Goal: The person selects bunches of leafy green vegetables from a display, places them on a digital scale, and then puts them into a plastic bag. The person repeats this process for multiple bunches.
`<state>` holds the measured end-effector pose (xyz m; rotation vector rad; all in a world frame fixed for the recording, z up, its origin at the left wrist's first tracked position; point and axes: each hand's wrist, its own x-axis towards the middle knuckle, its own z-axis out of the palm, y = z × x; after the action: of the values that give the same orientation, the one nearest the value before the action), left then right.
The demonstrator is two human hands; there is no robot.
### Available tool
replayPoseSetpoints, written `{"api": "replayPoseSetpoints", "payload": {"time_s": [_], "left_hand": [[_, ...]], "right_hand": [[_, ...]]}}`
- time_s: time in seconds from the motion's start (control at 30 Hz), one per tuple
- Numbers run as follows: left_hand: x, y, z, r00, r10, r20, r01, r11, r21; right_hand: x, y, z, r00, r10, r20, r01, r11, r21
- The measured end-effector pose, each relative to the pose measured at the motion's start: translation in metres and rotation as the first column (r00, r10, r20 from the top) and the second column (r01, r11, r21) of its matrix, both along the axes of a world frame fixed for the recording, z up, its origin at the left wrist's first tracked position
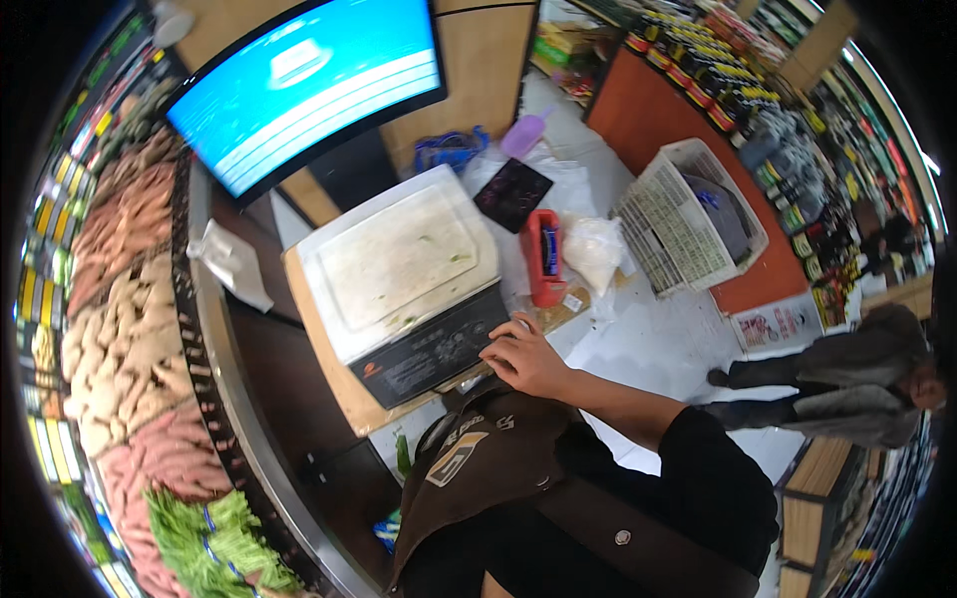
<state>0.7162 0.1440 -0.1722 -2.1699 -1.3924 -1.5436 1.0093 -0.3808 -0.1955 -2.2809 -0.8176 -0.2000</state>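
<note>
My right hand (523,355) hovers at the right end of the black keypad panel (434,340) of a weighing scale. Its fingers are bent and spread, with nothing in them; whether a fingertip touches the panel is hard to tell. Small green leaf scraps lie on the scale's white platter (396,258). Just past my hand stands a red bag-neck tape sealer (544,258) with a blue part inside. Beside it sits a clear plastic bag of white contents (594,247). My left hand is out of view. A brown apron (493,456) covers my front.
A lit monitor (314,82) rises behind the scale. A dark flat panel (514,194), a purple scoop (525,133) and a white plastic basket (650,232) are beyond. Root vegetables (123,344) and bundled greens (217,542) line the left. A person (837,374) stands at right.
</note>
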Motion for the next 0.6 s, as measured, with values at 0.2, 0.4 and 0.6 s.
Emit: {"api": "replayPoseSetpoints", "payload": {"time_s": [0.2, 0.4, 0.6], "left_hand": [[0.095, -0.108, -0.008, 0.908, -0.407, -0.102, 0.385, 0.904, -0.186], [0.169, -0.167, 0.009, 0.794, -0.590, -0.146, 0.537, 0.793, -0.286], [0.256, -0.212, 0.024, 0.698, -0.696, -0.169, 0.631, 0.709, -0.316]], "right_hand": [[0.060, -0.105, -0.062, 0.781, -0.593, -0.197, 0.622, 0.707, 0.338], [0.151, -0.206, -0.129, 0.301, -0.953, -0.039, 0.945, 0.304, -0.124], [0.199, -0.213, -0.142, 0.422, -0.902, -0.091, 0.869, 0.431, -0.244]]}}
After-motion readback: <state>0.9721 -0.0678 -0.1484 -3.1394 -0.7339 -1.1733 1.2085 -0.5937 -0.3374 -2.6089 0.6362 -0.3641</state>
